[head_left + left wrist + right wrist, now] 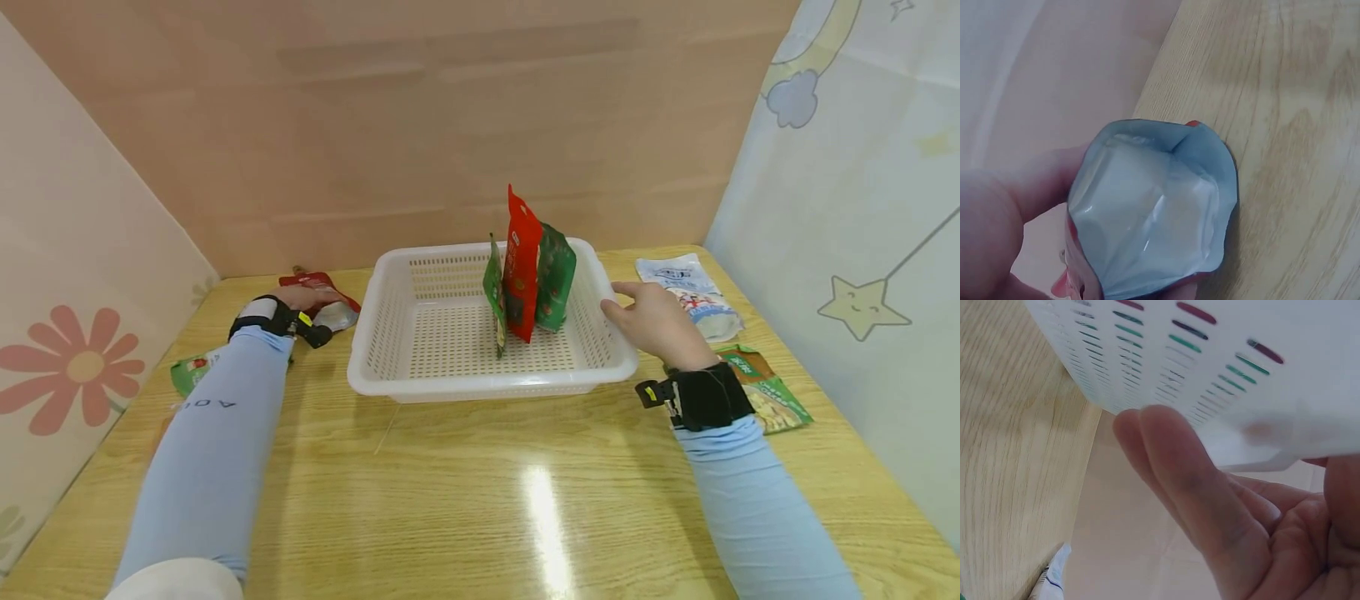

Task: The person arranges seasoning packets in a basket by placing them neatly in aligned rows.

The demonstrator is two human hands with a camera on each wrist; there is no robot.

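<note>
Left hand (306, 298) curled round a red packet (1150, 212), left of the white basket (487, 387) on the table (450, 492); the left-wrist view shows the packet's pale, creased base, small in the head view. Right hand (660, 323) pinching the basket's right rim; only the right-wrist view reveals fingers outstretched beneath it, outside the slotted wall. The head view alone shows whole the tall red packet (522, 271) standing between two green packets (555, 279) in the basket.
</note>
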